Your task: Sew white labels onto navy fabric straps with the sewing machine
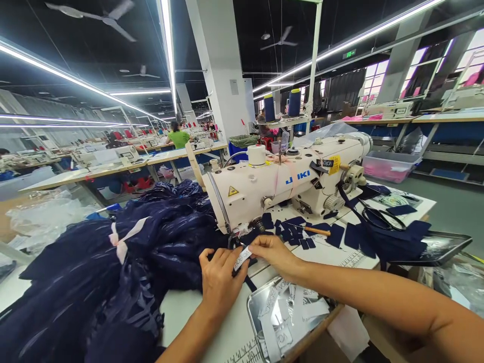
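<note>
A small white label [242, 258] with dark lettering is held between both hands, just in front of the needle area of a white sewing machine [280, 179]. My left hand [221, 277] is closed on the label's left side, over a bit of dark fabric. Thumb and fingertips of my right hand [278, 256] pinch the label's upper right end. Below the hands, a metal tray [254, 315] holds more white labels. To the left lies a large heap of navy fabric [166, 237], tied with a pale strip [121, 242].
Small navy pieces [293, 231], a wooden-handled tool [316, 231] and black scissors [383, 219] lie right of the needle area. Another metal tray [454, 244] juts out at the far right. A person in green [178, 137] sits farther back among other machines.
</note>
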The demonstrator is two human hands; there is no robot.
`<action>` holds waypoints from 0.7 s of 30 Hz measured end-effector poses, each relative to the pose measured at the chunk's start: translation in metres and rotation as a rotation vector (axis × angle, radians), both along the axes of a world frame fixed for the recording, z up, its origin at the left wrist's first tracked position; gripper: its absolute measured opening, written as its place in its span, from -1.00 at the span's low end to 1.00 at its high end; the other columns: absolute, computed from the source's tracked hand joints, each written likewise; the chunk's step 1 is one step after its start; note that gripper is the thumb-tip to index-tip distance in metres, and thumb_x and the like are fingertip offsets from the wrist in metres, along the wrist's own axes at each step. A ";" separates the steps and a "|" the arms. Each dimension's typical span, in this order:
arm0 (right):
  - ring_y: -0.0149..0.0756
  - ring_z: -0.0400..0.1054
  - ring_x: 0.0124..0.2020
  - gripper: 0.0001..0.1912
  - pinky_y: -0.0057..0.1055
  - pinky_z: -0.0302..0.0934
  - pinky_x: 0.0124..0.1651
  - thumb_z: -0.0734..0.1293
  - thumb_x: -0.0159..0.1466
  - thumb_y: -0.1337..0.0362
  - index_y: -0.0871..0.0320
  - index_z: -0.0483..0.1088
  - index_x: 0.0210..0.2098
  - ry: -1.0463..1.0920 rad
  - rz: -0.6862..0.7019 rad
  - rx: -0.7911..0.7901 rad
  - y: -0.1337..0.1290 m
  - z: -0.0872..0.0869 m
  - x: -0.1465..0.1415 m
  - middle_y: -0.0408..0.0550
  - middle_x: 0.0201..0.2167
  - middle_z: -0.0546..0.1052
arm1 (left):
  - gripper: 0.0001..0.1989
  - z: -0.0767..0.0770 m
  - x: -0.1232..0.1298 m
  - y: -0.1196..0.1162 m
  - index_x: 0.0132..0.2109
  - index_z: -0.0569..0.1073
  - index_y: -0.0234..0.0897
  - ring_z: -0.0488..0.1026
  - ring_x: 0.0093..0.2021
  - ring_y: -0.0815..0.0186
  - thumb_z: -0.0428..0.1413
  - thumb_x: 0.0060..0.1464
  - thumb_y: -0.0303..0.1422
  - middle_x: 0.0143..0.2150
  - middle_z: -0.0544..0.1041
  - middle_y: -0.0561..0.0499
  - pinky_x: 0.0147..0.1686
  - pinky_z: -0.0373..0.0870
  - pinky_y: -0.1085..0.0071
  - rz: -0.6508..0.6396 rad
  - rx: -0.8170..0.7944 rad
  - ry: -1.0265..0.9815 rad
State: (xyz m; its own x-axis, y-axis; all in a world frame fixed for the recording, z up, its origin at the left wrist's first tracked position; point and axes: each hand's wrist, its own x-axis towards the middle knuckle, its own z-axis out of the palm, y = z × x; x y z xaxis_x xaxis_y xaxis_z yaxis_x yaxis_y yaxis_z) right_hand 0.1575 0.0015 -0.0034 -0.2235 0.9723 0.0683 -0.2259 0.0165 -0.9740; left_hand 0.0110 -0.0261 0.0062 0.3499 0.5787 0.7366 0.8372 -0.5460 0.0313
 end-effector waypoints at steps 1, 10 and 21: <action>-0.47 0.16 -0.53 -0.73 -0.45 0.06 -0.33 0.36 -0.07 0.15 0.19 0.24 -0.67 -0.001 0.003 0.005 -0.001 0.000 -0.001 -0.25 -0.66 0.29 | -0.85 0.000 0.000 -0.001 -0.27 0.45 -0.26 0.40 -0.41 0.32 0.01 0.03 -0.36 -0.44 0.53 0.00 -0.19 0.05 0.26 0.001 0.010 0.014; -0.46 0.19 -0.55 -0.69 -0.45 0.08 -0.35 0.35 -0.05 0.07 0.19 0.28 -0.63 -0.033 0.061 -0.010 -0.004 0.006 -0.001 -0.22 -0.65 0.32 | -0.86 0.001 -0.004 -0.002 -0.29 0.45 -0.26 0.41 -0.44 0.33 0.00 0.05 -0.40 -0.51 0.52 0.05 -0.19 0.03 0.25 -0.028 0.088 0.080; -0.46 0.18 -0.57 -0.79 -0.46 0.09 -0.42 0.33 -0.08 0.20 0.18 0.24 -0.65 -0.149 0.039 0.096 0.001 0.001 -0.001 -0.24 -0.67 0.30 | -0.67 0.008 0.001 0.002 -0.35 0.47 -0.29 0.39 -0.45 0.26 0.06 -0.13 -0.10 -0.49 0.51 -0.03 -0.34 0.23 0.32 -0.060 -0.779 -0.565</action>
State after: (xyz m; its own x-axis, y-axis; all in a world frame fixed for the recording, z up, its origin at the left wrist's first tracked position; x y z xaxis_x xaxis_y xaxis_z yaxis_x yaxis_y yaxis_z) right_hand 0.1570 0.0024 -0.0025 -0.2758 0.9532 0.1240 -0.0817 0.1053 -0.9911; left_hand 0.0119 -0.0241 0.0141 0.1067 0.9691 0.2222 0.5589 -0.2433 0.7927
